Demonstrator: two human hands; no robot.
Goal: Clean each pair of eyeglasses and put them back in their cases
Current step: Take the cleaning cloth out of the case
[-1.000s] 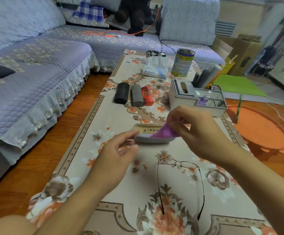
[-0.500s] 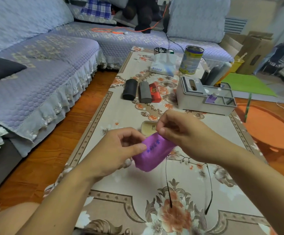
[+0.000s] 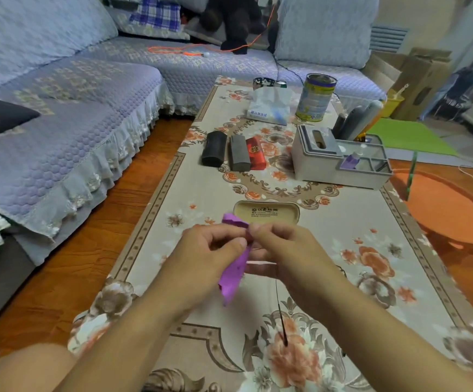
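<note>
A purple cleaning cloth [image 3: 233, 271] hangs between my two hands above the table. My left hand [image 3: 209, 250] pinches its upper part with thumb and fingers, and my right hand [image 3: 280, 250] pinches it from the other side. Under my right forearm lie thin black-framed eyeglasses [image 3: 282, 321], mostly hidden, with one temple showing. An open beige glasses case [image 3: 266, 212] lies just beyond my hands. Farther back sit three shut cases side by side: black [image 3: 214, 148], grey [image 3: 239, 152] and red [image 3: 255, 152].
The floral tablecloth [image 3: 342, 250] covers a long low table. A grey organiser box [image 3: 337, 162] stands at the right, a tissue pack [image 3: 269, 107] and a tin can [image 3: 315, 97] farther back. A sofa [image 3: 60, 123] runs along the left.
My right hand lifted the purple cloth off the open case and brought it toward me. My left hand came up and took hold of it too. The hands have closed together.
</note>
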